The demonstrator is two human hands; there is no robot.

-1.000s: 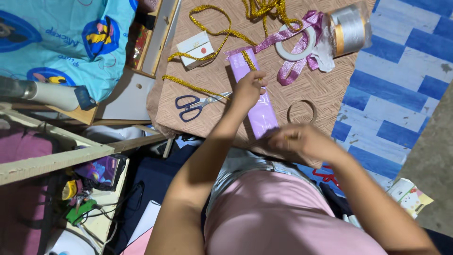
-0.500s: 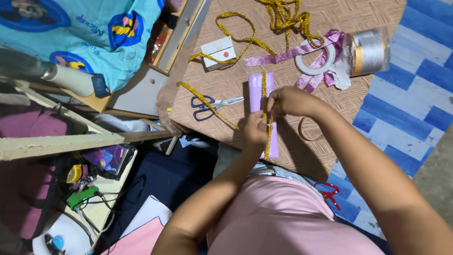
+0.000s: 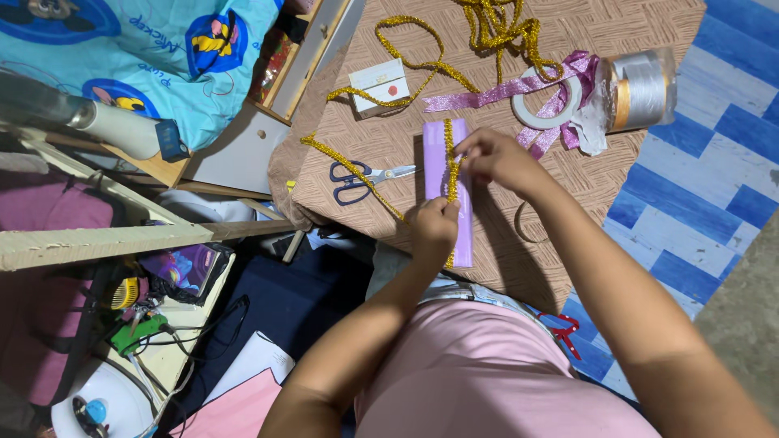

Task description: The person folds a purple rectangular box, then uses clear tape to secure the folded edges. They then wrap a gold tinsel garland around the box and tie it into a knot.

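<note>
1. Purple box [image 3: 445, 154]: long, slim, lying flat on the brown woven tabletop [image 3: 568, 186], its near end reaching the tabletop's near edge, just above the person's lap.
2. Gold trim [image 3: 451, 166]: glittery cord laid lengthwise down the box; its free length loops away past the white box [image 3: 378, 83] to a tangle at the far edge.
3. Left hand [image 3: 436, 227]: fingers curled closed, pinching the trim at the box's near end.
4. Right hand [image 3: 495, 158]: fingers closed on the trim at mid-box, apparently pressing it down; the fingertips are partly hidden, so the exact grip is uncertain.
5. Risk, slippage: the trim looks kinked between the hands; uneven pull could drag it off the centre line.
6. Risk, overhang: the box's near end sits at the edge; a downward push from the left hand could tip it into the lap.
7. Risk, snagging: the trailing trim runs beside the scissors [image 3: 363, 176] and under the pink ribbon [image 3: 495, 96]; a tug could drag either.
8. Open room: bare tabletop to the right of the box, apart from a thin ring [image 3: 523, 223]. The left side is crowded by scissors and trim.
9. Far right corner: tape ring [image 3: 548, 101] and silver ribbon spool [image 3: 641, 81], well apart from the hands.
</note>
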